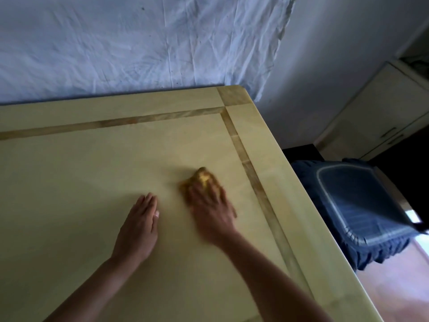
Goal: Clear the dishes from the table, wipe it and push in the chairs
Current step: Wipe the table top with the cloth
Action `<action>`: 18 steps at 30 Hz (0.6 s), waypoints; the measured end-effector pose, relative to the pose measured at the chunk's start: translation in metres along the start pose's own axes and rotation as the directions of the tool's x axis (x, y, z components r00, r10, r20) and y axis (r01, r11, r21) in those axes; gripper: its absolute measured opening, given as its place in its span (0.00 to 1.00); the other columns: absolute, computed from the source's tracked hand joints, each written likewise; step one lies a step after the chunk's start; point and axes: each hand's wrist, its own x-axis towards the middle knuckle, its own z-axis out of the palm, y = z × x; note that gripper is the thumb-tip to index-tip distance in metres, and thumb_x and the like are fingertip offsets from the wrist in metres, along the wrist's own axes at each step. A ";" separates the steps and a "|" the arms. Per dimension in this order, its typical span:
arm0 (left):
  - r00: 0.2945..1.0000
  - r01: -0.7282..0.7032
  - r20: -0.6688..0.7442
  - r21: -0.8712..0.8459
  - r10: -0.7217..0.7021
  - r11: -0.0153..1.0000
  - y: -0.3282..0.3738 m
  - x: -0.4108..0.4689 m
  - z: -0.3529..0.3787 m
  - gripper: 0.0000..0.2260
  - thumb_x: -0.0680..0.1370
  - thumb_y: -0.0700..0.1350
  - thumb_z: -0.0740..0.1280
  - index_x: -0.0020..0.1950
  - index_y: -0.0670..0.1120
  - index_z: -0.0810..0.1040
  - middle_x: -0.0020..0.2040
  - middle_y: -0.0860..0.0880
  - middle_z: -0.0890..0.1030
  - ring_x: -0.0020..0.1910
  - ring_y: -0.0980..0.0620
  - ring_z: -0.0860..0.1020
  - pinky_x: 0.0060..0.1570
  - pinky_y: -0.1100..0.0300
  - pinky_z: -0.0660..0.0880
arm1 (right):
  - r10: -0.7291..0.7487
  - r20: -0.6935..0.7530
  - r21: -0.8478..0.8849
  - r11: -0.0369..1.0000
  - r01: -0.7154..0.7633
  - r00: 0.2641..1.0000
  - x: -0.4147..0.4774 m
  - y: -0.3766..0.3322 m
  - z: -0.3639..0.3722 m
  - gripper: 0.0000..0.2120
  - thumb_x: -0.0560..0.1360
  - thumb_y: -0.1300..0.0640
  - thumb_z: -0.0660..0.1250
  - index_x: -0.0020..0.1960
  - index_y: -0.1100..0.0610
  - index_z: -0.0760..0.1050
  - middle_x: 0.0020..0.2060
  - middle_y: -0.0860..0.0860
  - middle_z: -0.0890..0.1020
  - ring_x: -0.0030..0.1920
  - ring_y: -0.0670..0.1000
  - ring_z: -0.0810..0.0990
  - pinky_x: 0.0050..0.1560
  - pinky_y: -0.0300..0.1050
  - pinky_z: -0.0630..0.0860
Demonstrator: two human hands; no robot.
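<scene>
A pale yellow table (81, 170) with a darker inlaid border fills the lower left of the head view. My right hand (210, 210) presses a crumpled yellow cloth (203, 178) flat against the tabletop near the right border strip; the hand is blurred with motion and covers most of the cloth. My left hand (139, 225) rests flat on the table with straight fingers, just left of the cloth and apart from it. No dishes show on the visible part of the table.
A chair with a dark blue ruffled seat cover (362, 205) stands off the table's right edge. A white creased sheet (139, 43) hangs on the wall behind the table. A cream cabinet (383, 112) stands at the far right.
</scene>
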 end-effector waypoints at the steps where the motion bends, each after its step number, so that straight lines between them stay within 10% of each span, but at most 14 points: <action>1: 1.000 -0.007 -0.001 0.005 0.007 1.000 0.000 -0.005 0.001 0.20 0.81 0.42 0.54 0.73 0.39 0.64 0.75 0.45 0.63 0.75 0.48 0.57 0.71 0.57 0.57 | 0.103 -0.031 -0.006 0.995 -0.103 0.994 0.000 0.023 -0.006 0.29 0.77 0.45 0.40 0.77 0.49 0.56 0.76 0.48 0.59 0.77 0.59 0.53 0.72 0.61 0.40; 11: 0.999 -0.030 0.033 -0.010 0.031 0.999 0.008 -0.033 0.006 0.25 0.78 0.48 0.48 0.72 0.37 0.65 0.74 0.43 0.63 0.75 0.48 0.58 0.71 0.60 0.53 | 0.724 -0.052 0.152 0.686 -0.711 0.688 -0.089 0.154 -0.028 0.26 0.82 0.47 0.45 0.78 0.50 0.45 0.78 0.47 0.48 0.78 0.53 0.41 0.75 0.57 0.36; 18: 0.996 -0.004 0.084 -0.022 0.006 1.000 0.015 -0.035 -0.003 0.21 0.82 0.43 0.51 0.75 0.40 0.60 0.77 0.46 0.58 0.76 0.51 0.53 0.73 0.60 0.51 | 0.457 0.001 0.043 0.889 -0.456 0.890 -0.097 0.028 -0.008 0.26 0.82 0.50 0.50 0.78 0.51 0.51 0.78 0.47 0.53 0.78 0.55 0.47 0.75 0.58 0.42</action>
